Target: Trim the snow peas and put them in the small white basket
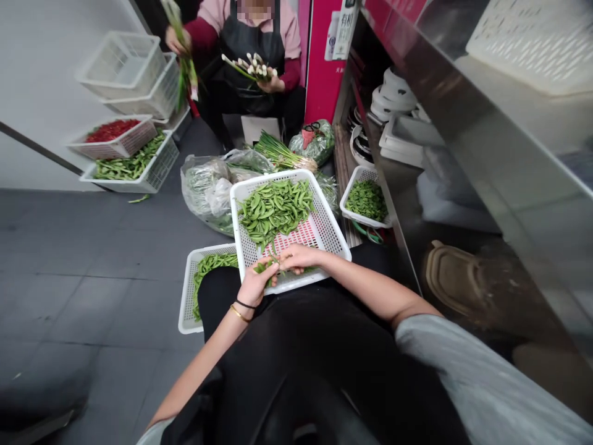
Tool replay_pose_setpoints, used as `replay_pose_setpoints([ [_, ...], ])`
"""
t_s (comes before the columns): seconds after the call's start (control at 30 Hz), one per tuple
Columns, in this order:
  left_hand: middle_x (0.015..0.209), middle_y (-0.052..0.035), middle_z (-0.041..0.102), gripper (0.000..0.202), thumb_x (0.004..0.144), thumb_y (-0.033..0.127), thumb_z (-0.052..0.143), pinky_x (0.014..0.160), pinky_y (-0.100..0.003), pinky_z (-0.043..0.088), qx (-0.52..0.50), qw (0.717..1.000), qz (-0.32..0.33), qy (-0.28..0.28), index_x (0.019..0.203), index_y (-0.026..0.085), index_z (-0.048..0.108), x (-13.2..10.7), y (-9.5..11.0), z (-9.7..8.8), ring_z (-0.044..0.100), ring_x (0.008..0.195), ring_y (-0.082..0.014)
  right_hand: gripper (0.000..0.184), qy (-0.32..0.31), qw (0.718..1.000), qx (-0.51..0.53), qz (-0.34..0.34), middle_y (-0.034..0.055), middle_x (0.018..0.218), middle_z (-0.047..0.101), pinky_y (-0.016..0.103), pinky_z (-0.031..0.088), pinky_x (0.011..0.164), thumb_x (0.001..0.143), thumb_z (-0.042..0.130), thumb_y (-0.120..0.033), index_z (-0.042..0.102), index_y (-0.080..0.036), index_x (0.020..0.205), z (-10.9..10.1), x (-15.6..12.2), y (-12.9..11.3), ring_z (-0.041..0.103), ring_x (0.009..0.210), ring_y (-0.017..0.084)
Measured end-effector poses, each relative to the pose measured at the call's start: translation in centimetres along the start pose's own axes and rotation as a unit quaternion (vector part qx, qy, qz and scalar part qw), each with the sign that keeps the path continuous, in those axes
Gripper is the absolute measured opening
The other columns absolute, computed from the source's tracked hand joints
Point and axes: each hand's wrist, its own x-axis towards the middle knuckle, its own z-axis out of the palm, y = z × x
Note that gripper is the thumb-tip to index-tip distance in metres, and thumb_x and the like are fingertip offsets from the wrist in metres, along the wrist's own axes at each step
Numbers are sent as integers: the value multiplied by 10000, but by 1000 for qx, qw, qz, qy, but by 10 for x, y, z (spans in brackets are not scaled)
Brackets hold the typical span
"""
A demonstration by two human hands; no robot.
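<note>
A white perforated basket (331,238) rests on my lap, holding a heap of green pea pods (274,209). Over its near edge my left hand (254,283) is closed on a pea pod (265,267), and my right hand (300,257) pinches the same pod from the other side. Both hands touch above the basket rim. A black band and a gold bangle sit on my left wrist.
A second white basket (186,296) with pods lies on the floor by my left knee. A small basket of green trimmings (367,199), bagged greens (209,185), stacked baskets (132,154) and a seated person holding scallions (252,67) are ahead. A steel counter (486,123) runs along the right.
</note>
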Motion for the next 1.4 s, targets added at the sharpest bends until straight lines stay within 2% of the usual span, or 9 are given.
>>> replay_pose_setpoints([
  [0.17,472,33,537,305,635,284,782,402,-173,371,-36,998,35,26,687,134,522,-10,6,3,477,397,-66,288,102,993,-19,-60,-55,474,507,182,359,463,845,508,-415,528,-162,710,29,-20,-10,474,439,83],
  [0.3,455,30,525,338,631,298,786,373,-163,348,-65,997,9,34,669,137,490,-18,10,0,458,380,-62,271,217,922,-254,-197,12,663,584,210,380,618,908,444,-312,559,-150,723,44,-34,-19,528,648,108],
  [0.4,453,31,515,337,651,313,774,350,-157,326,-59,998,1,8,657,132,490,-20,10,2,436,357,-53,282,224,866,-363,-261,69,784,613,240,388,647,936,398,-310,577,-142,798,54,-38,-22,542,714,138],
  [0.5,425,55,467,314,670,325,762,325,-156,299,-54,997,-11,-47,679,125,521,-22,9,5,395,321,-45,253,178,875,-324,-312,53,790,624,228,401,654,942,391,-283,581,-155,836,55,-39,-22,554,708,126],
  [0.67,537,-7,579,313,681,348,750,318,-159,291,-63,993,-27,-96,668,102,557,-19,11,8,415,340,-38,311,222,927,-192,-232,-29,570,530,198,390,597,954,361,-272,511,-166,702,31,-47,-19,491,551,85],
  [0.97,477,15,545,321,654,346,765,382,-175,374,-88,995,33,28,641,122,536,-8,6,14,483,389,-65,242,233,831,-473,-177,103,824,606,253,379,606,901,393,-230,604,-118,862,49,-46,-27,520,694,155],
  [1.1,471,12,554,332,655,344,767,380,-190,382,-58,997,41,34,658,136,508,-12,3,16,495,372,-83,168,213,868,-428,-136,89,795,634,253,371,600,819,473,-218,615,-135,787,53,-44,-35,535,663,156],
  [1.27,475,23,539,298,678,332,749,308,-174,298,-41,994,-25,-99,744,134,536,-22,10,12,417,316,-63,179,133,963,-195,-133,-17,570,586,192,372,583,760,475,-170,604,-157,636,32,-54,-36,513,549,88],
  [1.4,561,-7,585,306,677,331,742,294,-159,251,-34,983,-83,-157,840,112,604,-27,18,3,382,316,-35,235,215,974,-43,-61,-23,521,546,212,411,540,819,416,-238,625,-131,824,-10,-67,-22,506,475,97],
])
